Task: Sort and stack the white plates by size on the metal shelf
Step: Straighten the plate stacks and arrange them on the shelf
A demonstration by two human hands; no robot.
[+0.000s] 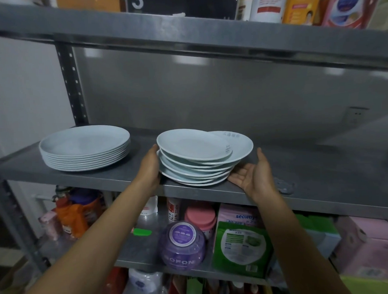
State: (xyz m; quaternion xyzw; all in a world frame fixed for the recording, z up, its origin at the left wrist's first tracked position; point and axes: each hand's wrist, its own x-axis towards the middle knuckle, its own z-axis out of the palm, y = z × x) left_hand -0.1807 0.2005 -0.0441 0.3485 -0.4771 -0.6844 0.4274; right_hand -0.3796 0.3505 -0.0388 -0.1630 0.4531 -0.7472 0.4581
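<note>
- head view: we take the uneven right-hand stack of smaller white round plates (pixel 197 166) as our landmark; it sits on the grey metal shelf (pixel 299 171), close to that shelf's front edge.
- well to the left of the landmark, on the same shelf, stands a tidy stack of larger white round plates (pixel 84 149).
- our left hand (pixel 150 168) presses flat against the landmark's left side, fingers fairly straight, curled round nothing.
- our right hand (pixel 253 174) is just right of the landmark, palm up and spread wide, fingertips at its lower rim, holding nothing.
- the landmark's top plates are shifted right and overhang the ones under them, so the pile looks askew.
- we judge that a push from the left alone could slide those top plates further right and off the pile.
- being so near the front edge, a nudge towards us might tip the lower plates off the shelf.
- below the landmark, a lower shelf holds a purple plastic jar (pixel 181 244) and a green-and-white packet (pixel 241 248).
</note>
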